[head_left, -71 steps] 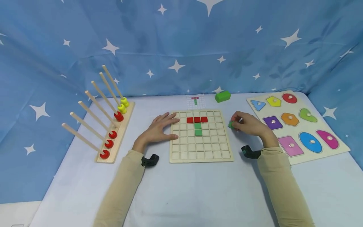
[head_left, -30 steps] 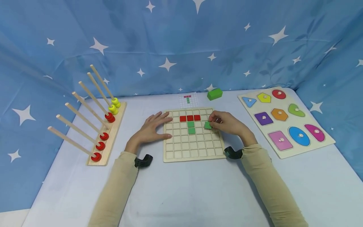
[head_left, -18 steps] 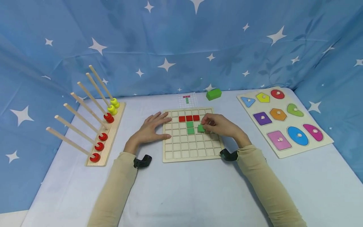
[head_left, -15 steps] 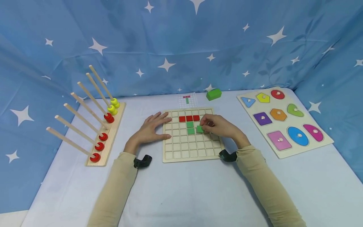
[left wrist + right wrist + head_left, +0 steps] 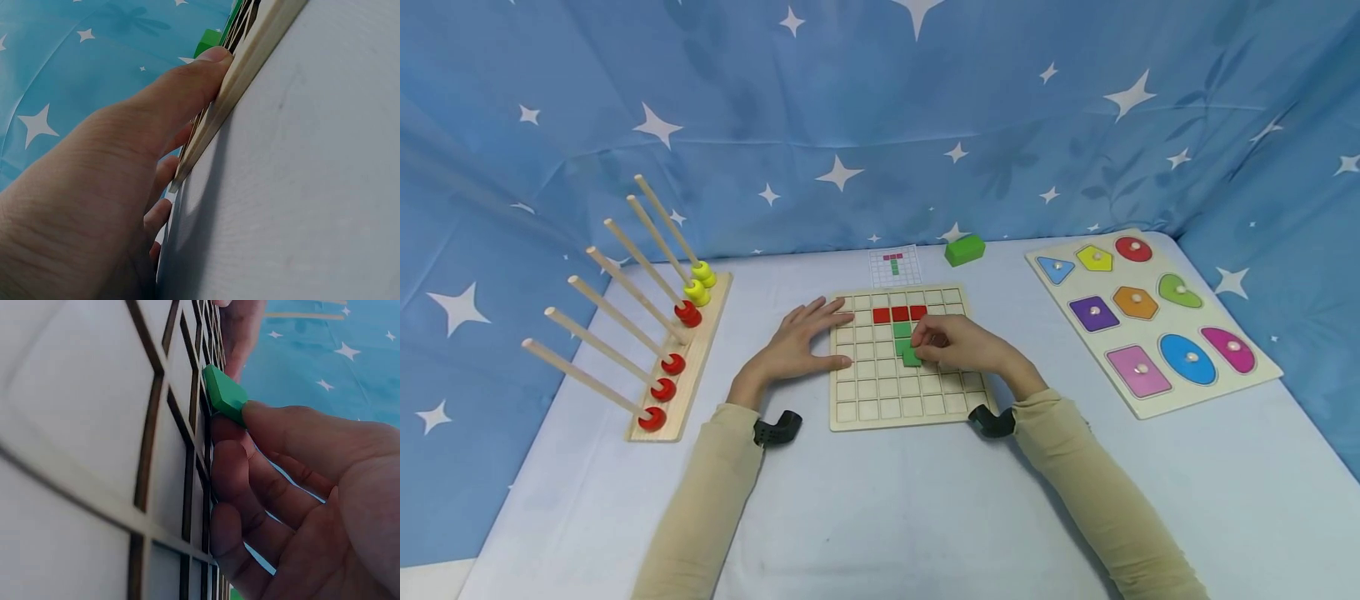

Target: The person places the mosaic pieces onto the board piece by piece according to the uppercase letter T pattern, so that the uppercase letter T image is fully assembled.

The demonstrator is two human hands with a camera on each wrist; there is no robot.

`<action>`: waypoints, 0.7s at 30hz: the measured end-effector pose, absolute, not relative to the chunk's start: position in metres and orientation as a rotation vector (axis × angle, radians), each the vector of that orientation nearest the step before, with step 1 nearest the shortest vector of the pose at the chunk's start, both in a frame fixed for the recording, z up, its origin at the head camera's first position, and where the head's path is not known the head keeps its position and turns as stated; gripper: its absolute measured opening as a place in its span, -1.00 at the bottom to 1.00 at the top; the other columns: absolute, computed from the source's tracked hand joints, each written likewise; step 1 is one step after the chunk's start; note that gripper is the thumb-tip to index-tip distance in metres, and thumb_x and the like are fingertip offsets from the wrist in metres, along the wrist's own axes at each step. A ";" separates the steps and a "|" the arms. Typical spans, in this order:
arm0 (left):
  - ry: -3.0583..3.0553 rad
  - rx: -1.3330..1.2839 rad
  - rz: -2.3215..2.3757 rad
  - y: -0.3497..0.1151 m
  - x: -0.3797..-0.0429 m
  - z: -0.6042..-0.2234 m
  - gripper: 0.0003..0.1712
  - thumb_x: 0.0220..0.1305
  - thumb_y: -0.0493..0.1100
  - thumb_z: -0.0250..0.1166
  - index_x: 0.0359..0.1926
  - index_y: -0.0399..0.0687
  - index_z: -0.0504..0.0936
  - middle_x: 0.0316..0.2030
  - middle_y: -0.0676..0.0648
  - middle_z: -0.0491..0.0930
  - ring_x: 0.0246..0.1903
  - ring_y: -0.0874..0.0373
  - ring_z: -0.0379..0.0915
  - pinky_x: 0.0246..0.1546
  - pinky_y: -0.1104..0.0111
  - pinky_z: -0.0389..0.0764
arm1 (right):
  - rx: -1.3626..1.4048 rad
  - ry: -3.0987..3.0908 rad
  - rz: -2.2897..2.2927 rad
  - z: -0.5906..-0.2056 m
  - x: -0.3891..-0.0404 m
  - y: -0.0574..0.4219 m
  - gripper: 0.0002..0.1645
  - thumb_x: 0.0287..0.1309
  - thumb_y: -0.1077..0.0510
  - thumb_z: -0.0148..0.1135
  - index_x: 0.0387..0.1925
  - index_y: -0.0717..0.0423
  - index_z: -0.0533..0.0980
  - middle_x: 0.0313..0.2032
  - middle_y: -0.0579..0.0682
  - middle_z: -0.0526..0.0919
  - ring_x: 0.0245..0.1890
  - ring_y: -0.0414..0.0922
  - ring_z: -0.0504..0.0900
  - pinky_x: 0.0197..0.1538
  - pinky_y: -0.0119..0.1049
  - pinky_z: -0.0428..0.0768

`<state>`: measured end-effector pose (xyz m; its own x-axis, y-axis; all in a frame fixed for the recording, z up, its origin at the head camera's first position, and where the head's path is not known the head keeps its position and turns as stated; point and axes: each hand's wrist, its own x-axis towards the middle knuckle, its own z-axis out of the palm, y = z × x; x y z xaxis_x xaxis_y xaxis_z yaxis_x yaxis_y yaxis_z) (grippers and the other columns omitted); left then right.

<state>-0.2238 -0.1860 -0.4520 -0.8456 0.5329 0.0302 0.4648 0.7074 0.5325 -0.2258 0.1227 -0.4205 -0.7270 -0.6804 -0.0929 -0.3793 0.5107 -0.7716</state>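
Note:
A wooden grid board (image 5: 880, 412) lies on the table, with a row of three red square tiles (image 5: 900, 314) and green tiles (image 5: 902, 330) below the middle one. My right hand (image 5: 962, 346) pinches a green square tile (image 5: 912, 358) between thumb and fingertips, low over the board just under the green column. In the right wrist view that tile (image 5: 224, 394) is tilted at the grid, and the other fingers are near the board. My left hand (image 5: 797, 343) rests on the board's left edge, fingers spread; in the left wrist view the thumb (image 5: 212, 56) lies along the rim.
A pattern card (image 5: 895, 267) and a green block (image 5: 965, 250) are behind the board. To the left stands a wooden peg stand (image 5: 688, 375) with red and yellow beads. A shape puzzle board (image 5: 1157, 325) with knobbed pieces lies at right.
My right hand has carried the green tile from the table right of the board leftward over the grid to the green column's lower end. The left hand has stayed on the board's edge.

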 end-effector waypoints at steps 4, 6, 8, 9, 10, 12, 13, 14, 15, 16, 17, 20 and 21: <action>2.793 0.829 0.812 -0.186 -0.224 -0.453 -0.14 0.07 0.27 0.32 0.38 0.23 0.27 0.48 0.04 -0.01 0.49 -0.03 -0.26 0.43 -0.06 -0.22 | -0.916 2.417 -1.010 -0.421 -0.224 0.119 -0.90 0.24 0.20 0.17 -0.20 0.09 0.52 -0.31 -0.07 0.63 -0.32 -0.19 0.56 -0.16 -0.30 0.56; 2.795 0.835 0.808 -0.186 -0.225 -0.454 -0.14 0.07 0.27 0.32 0.37 0.22 0.27 0.48 0.05 -0.01 0.49 -0.04 -0.26 0.42 -0.07 -0.22 | -0.929 2.442 -0.978 -0.420 -0.223 0.118 -0.91 0.24 0.18 0.18 -0.21 0.07 0.52 -0.32 -0.09 0.63 -0.33 -0.20 0.55 -0.18 -0.32 0.55; 2.795 0.836 0.805 -0.186 -0.225 -0.455 -0.15 0.08 0.27 0.32 0.37 0.23 0.27 0.48 0.06 -0.01 0.49 -0.03 -0.26 0.43 -0.06 -0.22 | -0.934 2.456 -0.963 -0.419 -0.222 0.116 -0.91 0.24 0.17 0.18 -0.22 0.06 0.52 -0.34 -0.10 0.62 -0.34 -0.21 0.54 -0.20 -0.33 0.54; 2.795 0.837 0.806 -0.186 -0.225 -0.455 -0.15 0.08 0.27 0.32 0.37 0.23 0.27 0.48 0.06 -0.01 0.49 -0.03 -0.26 0.43 -0.07 -0.22 | -0.938 2.460 -0.957 -0.419 -0.221 0.115 -0.91 0.24 0.17 0.18 -0.22 0.07 0.51 -0.34 -0.10 0.62 -0.35 -0.21 0.53 -0.21 -0.33 0.54; 2.795 0.835 0.806 -0.186 -0.225 -0.455 -0.15 0.08 0.27 0.32 0.37 0.24 0.27 0.48 0.06 -0.01 0.49 -0.03 -0.26 0.42 -0.07 -0.22 | -0.943 2.467 -0.947 -0.419 -0.221 0.114 -0.91 0.24 0.17 0.18 -0.23 0.07 0.51 -0.35 -0.10 0.61 -0.36 -0.21 0.52 -0.22 -0.34 0.53; 2.794 0.830 0.811 -0.186 -0.225 -0.455 -0.15 0.07 0.27 0.32 0.38 0.25 0.27 0.48 0.06 -0.01 0.49 -0.02 -0.26 0.43 -0.06 -0.22 | -0.961 2.483 -0.914 -0.420 -0.220 0.112 -0.92 0.23 0.17 0.18 -0.24 0.07 0.51 -0.37 -0.11 0.58 -0.38 -0.21 0.49 -0.25 -0.35 0.51; 2.794 0.827 0.813 -0.187 -0.225 -0.455 -0.15 0.08 0.28 0.31 0.38 0.25 0.27 0.48 0.07 -0.01 0.49 -0.02 -0.26 0.43 -0.06 -0.22 | -0.968 2.490 -0.900 -0.420 -0.219 0.112 -0.93 0.23 0.17 0.18 -0.25 0.07 0.51 -0.39 -0.11 0.57 -0.39 -0.21 0.47 -0.26 -0.35 0.49; 2.794 0.826 0.816 -0.187 -0.225 -0.455 -0.15 0.07 0.28 0.31 0.38 0.26 0.26 0.48 0.07 -0.01 0.49 -0.02 -0.27 0.43 -0.05 -0.22 | -0.973 2.499 -0.884 -0.421 -0.219 0.111 -0.93 0.23 0.17 0.19 -0.26 0.07 0.51 -0.40 -0.11 0.55 -0.40 -0.21 0.45 -0.27 -0.36 0.48; 2.794 0.825 0.816 -0.187 -0.226 -0.455 -0.15 0.07 0.28 0.31 0.38 0.26 0.26 0.48 0.07 -0.02 0.49 -0.01 -0.27 0.43 -0.05 -0.22 | -0.978 2.509 -0.865 -0.421 -0.219 0.110 -0.93 0.22 0.17 0.19 -0.26 0.07 0.51 -0.41 -0.12 0.54 -0.41 -0.21 0.44 -0.28 -0.36 0.46; 2.793 0.822 0.817 -0.187 -0.226 -0.455 -0.15 0.07 0.28 0.31 0.38 0.27 0.26 0.48 0.07 -0.02 0.49 -0.01 -0.27 0.43 -0.04 -0.23 | -0.981 2.517 -0.851 -0.422 -0.219 0.110 -0.93 0.22 0.17 0.20 -0.27 0.07 0.51 -0.42 -0.12 0.53 -0.42 -0.21 0.43 -0.29 -0.36 0.45; 2.792 0.821 0.819 -0.187 -0.226 -0.455 -0.15 0.07 0.28 0.32 0.38 0.27 0.26 0.48 0.08 -0.02 0.49 0.00 -0.27 0.43 -0.04 -0.23 | -0.986 2.523 -0.840 -0.422 -0.219 0.110 -0.93 0.22 0.17 0.20 -0.27 0.06 0.51 -0.43 -0.13 0.52 -0.43 -0.21 0.42 -0.30 -0.36 0.44; 2.795 0.822 0.813 -0.187 -0.226 -0.455 -0.15 0.07 0.28 0.32 0.37 0.26 0.27 0.48 0.07 -0.01 0.49 -0.01 -0.27 0.44 -0.04 -0.23 | -0.982 2.526 -0.841 -0.422 -0.219 0.109 -0.93 0.21 0.18 0.21 -0.27 0.07 0.52 -0.44 -0.12 0.52 -0.44 -0.21 0.41 -0.31 -0.36 0.43; 2.795 0.820 0.810 -0.187 -0.226 -0.455 -0.15 0.07 0.28 0.32 0.38 0.26 0.26 0.48 0.07 -0.01 0.49 -0.01 -0.28 0.44 -0.03 -0.23 | -0.986 2.525 -0.842 -0.422 -0.219 0.109 -0.93 0.21 0.18 0.21 -0.27 0.07 0.52 -0.44 -0.12 0.53 -0.44 -0.21 0.41 -0.31 -0.36 0.44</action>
<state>-0.2261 -0.1870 -0.4551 -0.8464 0.5314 0.0356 0.4680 0.7102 0.5260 -0.2190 0.1091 -0.4220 -0.7184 -0.6927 -0.0640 -0.5156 0.5920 -0.6194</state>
